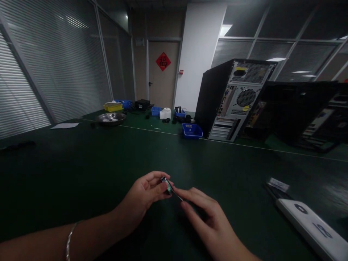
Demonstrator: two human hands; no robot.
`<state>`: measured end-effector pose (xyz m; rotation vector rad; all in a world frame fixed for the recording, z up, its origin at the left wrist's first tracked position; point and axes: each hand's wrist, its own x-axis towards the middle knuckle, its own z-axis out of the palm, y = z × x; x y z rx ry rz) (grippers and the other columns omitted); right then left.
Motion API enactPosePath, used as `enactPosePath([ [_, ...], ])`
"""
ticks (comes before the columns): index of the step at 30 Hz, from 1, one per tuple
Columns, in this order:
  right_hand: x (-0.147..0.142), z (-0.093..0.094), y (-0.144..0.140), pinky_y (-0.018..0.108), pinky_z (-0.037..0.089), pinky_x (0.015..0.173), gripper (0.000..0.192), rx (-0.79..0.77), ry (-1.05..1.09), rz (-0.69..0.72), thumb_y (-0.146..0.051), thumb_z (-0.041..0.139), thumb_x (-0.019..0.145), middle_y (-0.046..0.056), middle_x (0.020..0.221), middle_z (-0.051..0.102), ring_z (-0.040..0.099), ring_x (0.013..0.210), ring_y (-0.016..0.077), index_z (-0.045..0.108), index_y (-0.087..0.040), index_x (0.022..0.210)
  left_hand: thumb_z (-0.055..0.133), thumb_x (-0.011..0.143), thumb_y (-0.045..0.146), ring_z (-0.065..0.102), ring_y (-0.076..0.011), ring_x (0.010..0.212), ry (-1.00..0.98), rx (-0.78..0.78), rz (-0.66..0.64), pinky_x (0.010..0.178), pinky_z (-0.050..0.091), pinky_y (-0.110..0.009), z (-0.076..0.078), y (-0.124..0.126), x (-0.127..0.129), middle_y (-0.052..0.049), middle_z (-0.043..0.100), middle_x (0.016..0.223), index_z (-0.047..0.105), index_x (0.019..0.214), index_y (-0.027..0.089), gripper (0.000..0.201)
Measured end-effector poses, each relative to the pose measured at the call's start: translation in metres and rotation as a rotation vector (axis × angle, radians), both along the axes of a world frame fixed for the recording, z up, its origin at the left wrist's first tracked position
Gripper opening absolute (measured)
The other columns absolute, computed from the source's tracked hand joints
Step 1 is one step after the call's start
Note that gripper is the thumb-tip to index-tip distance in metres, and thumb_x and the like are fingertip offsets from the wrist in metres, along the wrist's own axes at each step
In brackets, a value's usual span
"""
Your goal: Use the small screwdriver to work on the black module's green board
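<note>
- The left hand [146,191] pinches a small electronic part [168,185] between thumb and fingers; the right hand [210,214] seems to pinch a thin metallic piece [178,196] between thumb and forefinger.
- The small part is in the left hand, above the green tabletop [122,156], its green face partly covered by the thumb.
- The thin piece runs to the part's near edge; whether it is a tool or attached there, I cannot tell.
- The step in hand looks like fine work at that edge. The next move would call for a steady left pinch and light, exact pressure from the right.
- Farther out: a blue tray [193,136] beside a computer tower [213,98], and a white box [312,224] at the right.
</note>
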<state>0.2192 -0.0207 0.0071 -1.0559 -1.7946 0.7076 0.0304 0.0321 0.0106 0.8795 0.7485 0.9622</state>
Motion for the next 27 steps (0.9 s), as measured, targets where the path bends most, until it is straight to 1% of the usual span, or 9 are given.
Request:
enactPosePath([
  [2, 0.0004, -0.0005, 0.0012, 0.027, 0.051, 0.066, 0.031, 0.002, 0.003, -0.01, -0.021, 0.059, 0.092, 0.003, 0.088, 0.071, 0.066, 0.079, 0.0201, 0.069, -0.031, 0.119, 0.079, 0.074, 0.02, 0.067, -0.0203, 0.09, -0.008, 0.01, -0.005, 0.087, 0.051, -0.035, -0.0019, 0.0009, -0.0004, -0.007, 0.073, 0.091, 0.066, 0.091, 0.015, 0.022],
  [6, 0.0017, 0.0032, 0.0042, 0.027, 0.05, 0.065, 0.031, -0.075, -0.056, 0.002, -0.019, 0.055, 0.093, 0.005, 0.084, 0.069, 0.065, 0.075, 0.0184, 0.069, -0.024, 0.12, 0.082, 0.07, 0.019, 0.068, -0.0195, 0.087, -0.006, -0.003, 0.014, 0.087, 0.052, -0.035, -0.0012, 0.0006, 0.0002, -0.007, 0.074, 0.09, 0.065, 0.086, 0.014, 0.023],
  [11, 0.0021, 0.0067, 0.0052, 0.028, 0.051, 0.068, 0.032, -0.113, -0.07, 0.026, -0.018, 0.054, 0.093, 0.007, 0.088, 0.07, 0.066, 0.079, 0.0191, 0.069, -0.021, 0.121, 0.083, 0.068, 0.018, 0.068, -0.0214, 0.092, 0.09, 0.047, 0.042, 0.087, 0.051, -0.034, 0.0012, -0.0007, -0.0004, -0.007, 0.075, 0.093, 0.067, 0.087, 0.016, 0.024],
  [14, 0.0026, 0.0035, 0.0056, 0.028, 0.052, 0.07, 0.031, -0.078, -0.058, -0.006, -0.016, 0.056, 0.091, 0.006, 0.089, 0.071, 0.067, 0.08, 0.0196, 0.07, -0.023, 0.118, 0.083, 0.068, 0.019, 0.068, -0.0229, 0.093, 0.162, 0.091, 0.036, 0.086, 0.052, -0.034, 0.0005, 0.0007, -0.0011, -0.007, 0.075, 0.093, 0.071, 0.09, 0.016, 0.026],
  [17, 0.0035, 0.0, 0.0074, 0.028, 0.053, 0.072, 0.031, -0.018, -0.017, -0.034, -0.016, 0.059, 0.088, 0.006, 0.089, 0.073, 0.068, 0.082, 0.0202, 0.071, -0.023, 0.116, 0.084, 0.065, 0.02, 0.069, -0.0227, 0.087, 0.177, 0.072, 0.023, 0.08, 0.054, -0.032, -0.0024, 0.0026, -0.0016, -0.007, 0.076, 0.087, 0.074, 0.086, 0.016, 0.024],
  [21, 0.0029, 0.0004, 0.0084, 0.029, 0.052, 0.069, 0.027, -0.047, 0.001, -0.027, -0.015, 0.058, 0.087, 0.007, 0.084, 0.072, 0.068, 0.078, 0.0203, 0.074, -0.02, 0.108, 0.081, 0.07, 0.024, 0.07, -0.0224, 0.084, 0.127, 0.066, -0.002, 0.081, 0.055, -0.034, -0.006, 0.0025, -0.0023, -0.007, 0.077, 0.09, 0.076, 0.089, 0.017, 0.021],
  [25, 0.0013, 0.002, 0.0078, 0.03, 0.052, 0.07, 0.024, -0.089, 0.01, -0.017, -0.015, 0.06, 0.086, 0.008, 0.085, 0.072, 0.068, 0.079, 0.0211, 0.075, -0.019, 0.105, 0.078, 0.074, 0.025, 0.07, -0.0223, 0.081, 0.144, 0.072, -0.014, 0.079, 0.055, -0.034, -0.0049, 0.0011, -0.0032, -0.008, 0.077, 0.088, 0.076, 0.09, 0.016, 0.018],
  [27, 0.0007, 0.0022, 0.0079, 0.03, 0.052, 0.07, 0.024, -0.084, 0.027, 0.001, -0.014, 0.06, 0.086, 0.008, 0.086, 0.072, 0.068, 0.079, 0.0211, 0.075, -0.019, 0.105, 0.078, 0.074, 0.025, 0.07, -0.0217, 0.079, 0.145, 0.061, -0.026, 0.077, 0.055, -0.033, -0.0039, 0.001, -0.0037, -0.008, 0.077, 0.086, 0.076, 0.09, 0.016, 0.018],
])
